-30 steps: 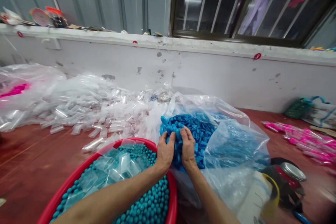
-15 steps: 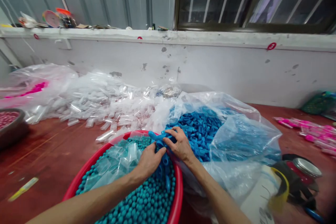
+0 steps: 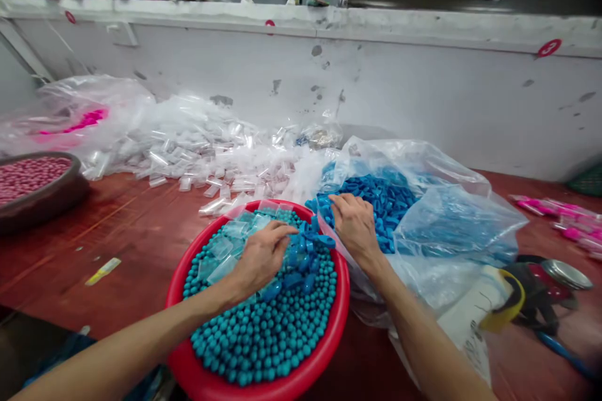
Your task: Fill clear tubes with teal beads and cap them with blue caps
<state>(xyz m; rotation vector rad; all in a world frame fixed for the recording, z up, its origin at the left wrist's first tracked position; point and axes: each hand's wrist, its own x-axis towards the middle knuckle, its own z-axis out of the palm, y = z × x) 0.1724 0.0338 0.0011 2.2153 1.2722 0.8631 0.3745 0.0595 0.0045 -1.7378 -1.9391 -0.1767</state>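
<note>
A red basin point(image 3: 342, 301) holds many teal beads point(image 3: 254, 338), with clear plastic sleeves point(image 3: 223, 250) lying on top at the left. Several glossy blue plastic pieces point(image 3: 301, 263) are heaped on the beads at the right. My left hand point(image 3: 263, 254) hovers over the basin, fingers loosely stretched towards these pieces. My right hand point(image 3: 356, 225) is above the basin's right rim, beside a clear plastic bag point(image 3: 451, 225) full of like blue pieces point(image 3: 376, 191). Its fingers are bent and a little apart, with nothing plainly held.
Loose clear sleeves point(image 3: 188, 144) lie piled along the wall. A brown bowl of pink beads point(image 3: 32, 178) stands at the left. Pink pieces in clear sleeves point(image 3: 564, 216), a roll of yellow tape point(image 3: 510, 304) and a round metal lid point(image 3: 567, 274) lie at the right.
My hands were together on a bunch of blue pieces at the basin's rim. Now they are apart, and blue pieces lie on the beads. The view has tilted down.
</note>
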